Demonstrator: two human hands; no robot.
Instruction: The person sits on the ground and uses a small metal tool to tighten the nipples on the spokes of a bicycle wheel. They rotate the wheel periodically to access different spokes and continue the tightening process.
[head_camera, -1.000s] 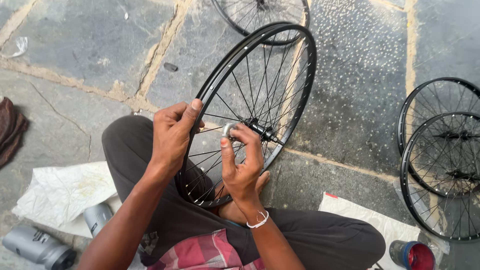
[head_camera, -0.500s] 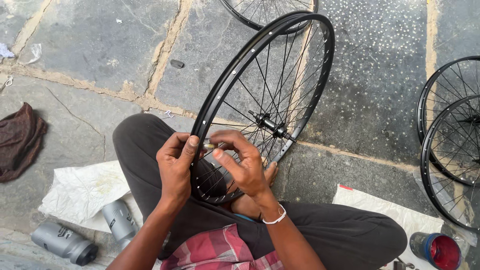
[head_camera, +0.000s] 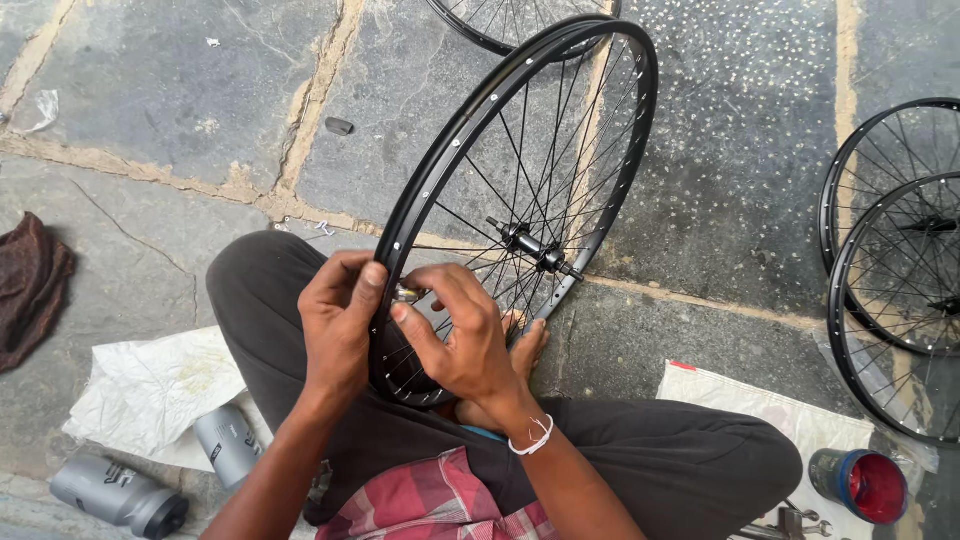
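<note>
Both hands met at the wheel rim; left hand gripped it; right hand pinched a small metal piece.

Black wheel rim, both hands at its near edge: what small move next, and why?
Probably a small turn of the small metal piece, since the right hand pinches it against the rim while the left hand grips and steadies that edge. Whether it is seated cannot be told.
</note>
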